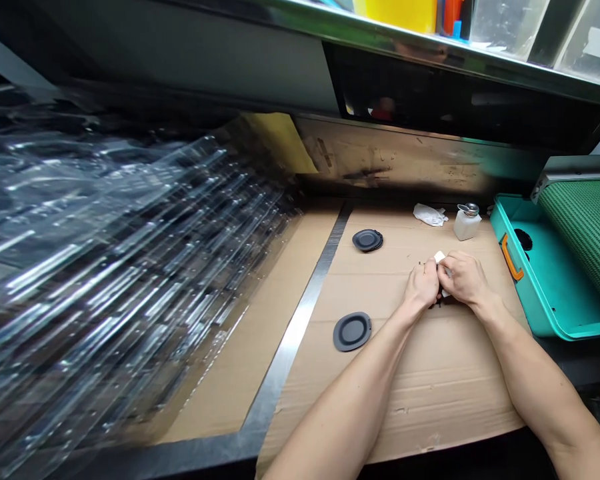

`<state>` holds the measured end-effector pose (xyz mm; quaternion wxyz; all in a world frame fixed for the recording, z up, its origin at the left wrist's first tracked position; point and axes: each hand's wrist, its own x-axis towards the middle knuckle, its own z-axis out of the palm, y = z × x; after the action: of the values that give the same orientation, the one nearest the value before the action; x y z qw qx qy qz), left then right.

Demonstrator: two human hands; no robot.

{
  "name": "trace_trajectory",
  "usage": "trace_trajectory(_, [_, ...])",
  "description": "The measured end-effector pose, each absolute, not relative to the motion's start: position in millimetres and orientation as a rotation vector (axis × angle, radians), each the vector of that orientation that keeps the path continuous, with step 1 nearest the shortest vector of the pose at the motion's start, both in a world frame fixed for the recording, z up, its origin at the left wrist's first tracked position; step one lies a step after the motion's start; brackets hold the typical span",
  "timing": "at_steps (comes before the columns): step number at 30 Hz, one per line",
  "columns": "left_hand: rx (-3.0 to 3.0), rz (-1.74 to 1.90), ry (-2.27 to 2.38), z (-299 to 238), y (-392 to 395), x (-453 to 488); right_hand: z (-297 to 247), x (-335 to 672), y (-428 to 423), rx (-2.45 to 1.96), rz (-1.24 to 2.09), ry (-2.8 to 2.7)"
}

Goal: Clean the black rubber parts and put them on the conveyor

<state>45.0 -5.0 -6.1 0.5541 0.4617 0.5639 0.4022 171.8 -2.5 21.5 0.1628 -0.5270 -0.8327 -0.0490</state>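
Observation:
My left hand point(423, 285) and my right hand point(464, 277) are pressed together over the cardboard sheet point(420, 373), fingers curled. Between them they pinch a small white piece point(439, 257), and something dark shows beneath the hands. A black round rubber part point(352, 331) lies on the cardboard to the left of my left forearm. Another black round part point(367, 240) lies farther back, apart from both hands.
A big blurred stack of clear plastic trays point(110, 267) fills the left side. At the back stand a small dispenser bottle point(467, 222) and a crumpled white cloth point(429, 215). A teal bin point(550, 280) with an orange handle and a green belt point(587, 233) sit at the right.

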Motion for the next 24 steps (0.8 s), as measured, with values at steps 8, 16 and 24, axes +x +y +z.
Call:
trace_trajectory(8, [1.108, 0.941, 1.329, -7.3, -7.3, 45.4, 17.4, 172.7, -3.6, -1.485, -0.129, -2.345])
trace_trajectory(16, [1.144, 0.996, 1.312, -9.0, -9.2, 45.9, 20.3, 174.3, -6.5, -1.569, -0.038, -2.296])
trace_trajectory(24, [1.000, 1.018, 1.315, -8.7, -5.3, 47.3, 18.9, 178.4, -7.5, -1.672, 0.041, -2.230])
